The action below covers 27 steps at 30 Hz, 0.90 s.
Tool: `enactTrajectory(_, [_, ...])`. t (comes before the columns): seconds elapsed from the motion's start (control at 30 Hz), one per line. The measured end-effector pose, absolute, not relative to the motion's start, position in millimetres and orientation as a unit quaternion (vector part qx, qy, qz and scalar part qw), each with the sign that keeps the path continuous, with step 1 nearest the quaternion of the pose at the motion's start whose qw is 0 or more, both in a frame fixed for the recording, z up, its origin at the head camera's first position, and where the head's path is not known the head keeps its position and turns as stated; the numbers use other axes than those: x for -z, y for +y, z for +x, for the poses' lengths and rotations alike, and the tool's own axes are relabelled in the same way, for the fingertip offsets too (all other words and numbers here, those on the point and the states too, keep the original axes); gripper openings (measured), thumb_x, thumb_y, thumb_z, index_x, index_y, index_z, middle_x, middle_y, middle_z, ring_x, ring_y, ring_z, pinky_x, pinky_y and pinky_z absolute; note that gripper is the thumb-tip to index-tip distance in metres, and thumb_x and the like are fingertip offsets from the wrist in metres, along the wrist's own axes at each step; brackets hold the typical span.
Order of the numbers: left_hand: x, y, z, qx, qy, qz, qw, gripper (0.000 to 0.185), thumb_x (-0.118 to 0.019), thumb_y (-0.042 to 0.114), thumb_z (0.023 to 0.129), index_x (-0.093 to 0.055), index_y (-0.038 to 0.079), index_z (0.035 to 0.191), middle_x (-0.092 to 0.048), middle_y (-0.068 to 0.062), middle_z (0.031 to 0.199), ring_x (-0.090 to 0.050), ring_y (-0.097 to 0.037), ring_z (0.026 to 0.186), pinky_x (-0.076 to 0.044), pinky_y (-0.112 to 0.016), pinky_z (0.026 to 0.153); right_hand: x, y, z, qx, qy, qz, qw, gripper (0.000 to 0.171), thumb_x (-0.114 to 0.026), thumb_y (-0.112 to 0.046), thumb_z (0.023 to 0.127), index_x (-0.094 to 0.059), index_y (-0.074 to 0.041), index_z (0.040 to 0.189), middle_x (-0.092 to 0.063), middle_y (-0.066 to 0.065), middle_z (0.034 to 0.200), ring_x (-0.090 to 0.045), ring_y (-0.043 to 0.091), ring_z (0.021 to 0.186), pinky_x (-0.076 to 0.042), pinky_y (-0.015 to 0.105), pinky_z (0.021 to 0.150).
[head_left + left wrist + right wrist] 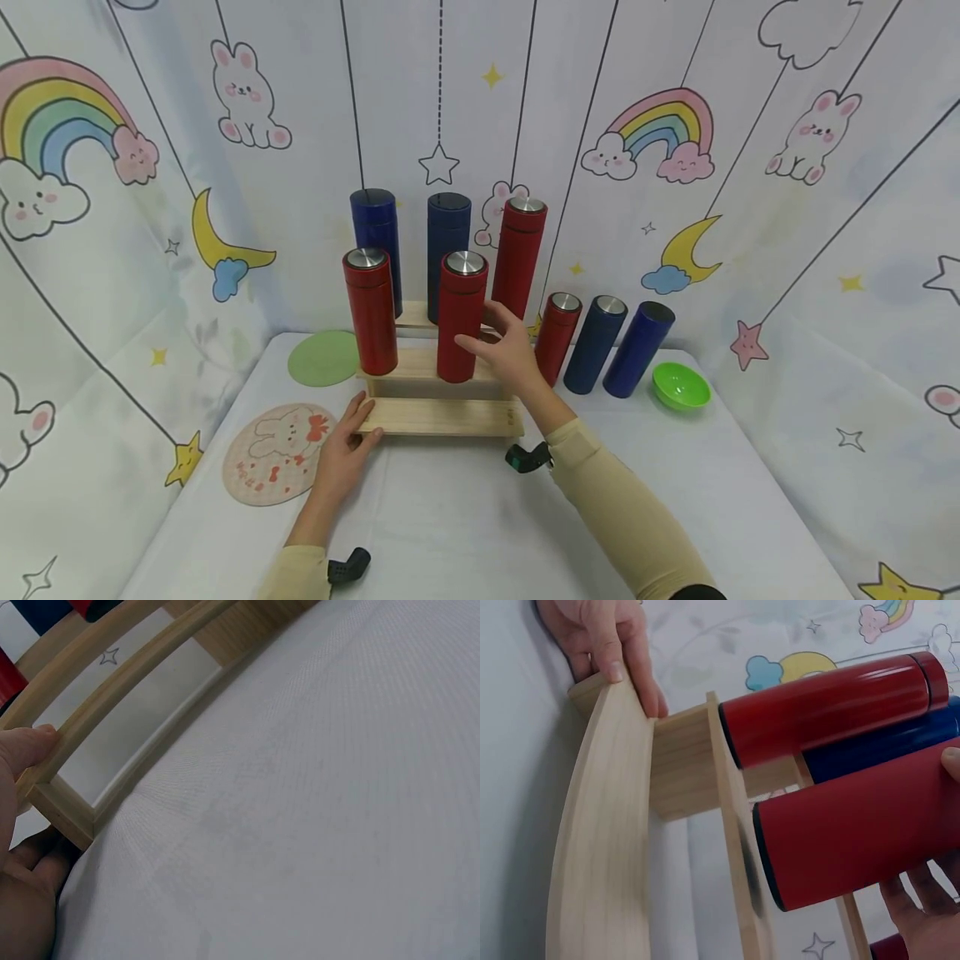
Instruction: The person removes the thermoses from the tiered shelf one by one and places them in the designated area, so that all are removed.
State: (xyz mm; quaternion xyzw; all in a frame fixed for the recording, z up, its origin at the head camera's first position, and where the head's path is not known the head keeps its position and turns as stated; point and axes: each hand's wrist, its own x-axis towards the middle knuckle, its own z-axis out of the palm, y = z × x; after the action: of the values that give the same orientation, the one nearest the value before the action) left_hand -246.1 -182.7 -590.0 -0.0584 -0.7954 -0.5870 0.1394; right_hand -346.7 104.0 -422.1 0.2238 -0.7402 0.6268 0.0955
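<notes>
With left hand (pixel 347 446) gripping the stepped wooden rack (pixel 442 417), right hand (pixel 510 350) half-closes around the rigid, smooth, likely slippery red cylindrical steel-capped flask (pixel 461 321); grasp mid-body.

Backdrop: white fabric sheet (pixel 750 50) hung on three sides, forming a back wall and two angled side walls. Printed pattern: rainbows with clouds (pixel 656 137), white rabbits (pixel 246 96), yellow crescent moons (pixel 686 246), stars and thin black hanging lines. Cloth shows soft folds, most visible on the left side wall. Desk (pixel 450 517) is covered with a plain white cloth, fine weave visible in the left wrist view, slight creases. Light is even and diffuse; shadows are faint. No floor or window in view.
</notes>
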Motion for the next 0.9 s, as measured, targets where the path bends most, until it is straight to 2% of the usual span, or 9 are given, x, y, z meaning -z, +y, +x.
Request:
enactTrajectory(0.43, [588.2,-181.9,-245.0,0.581,-0.802,-0.048,0.133,0.059,-0.072,0.007,0.106,-0.05,-0.003,0.159,-0.029,-0.017,0.176,-0.028,-0.039,0.16,-0.031,-0.003,0.106,422.4,132.2,-339.9,-0.613,-0.755,0.213,0.099,0.061,-0.09,-0.019,0.091,-0.065,-0.015,0.146,-0.071,0.003,0.135,-0.066,0.024,0.126,-0.055,0.049,0.109])
enactTrajectory(0.7, [589.8,-182.4,-246.3,0.584,-0.797,-0.057,0.142,0.058,-0.071,0.006,0.106,-0.05,-0.004,0.159,-0.029,-0.018,0.175,-0.028,-0.04,0.159,-0.031,-0.005,0.108,417.5,149.5,-335.9,-0.62,-0.752,0.205,0.09,0.064,-0.088,-0.013,0.093,-0.062,-0.01,0.151,-0.07,0.008,0.138,-0.066,0.029,0.128,-0.056,0.045,0.108])
enactTrajectory(0.9, [590.1,-181.8,-245.2,0.584,-0.797,-0.057,0.145,0.058,-0.072,0.005,0.105,-0.051,-0.004,0.158,-0.03,-0.019,0.175,-0.028,-0.041,0.159,-0.032,-0.004,0.107,415.7,161.7,-332.3,-0.614,-0.76,0.195,0.09,0.064,-0.089,-0.018,0.093,-0.062,-0.014,0.151,-0.071,0.007,0.137,-0.067,0.035,0.128,-0.057,0.045,0.106])
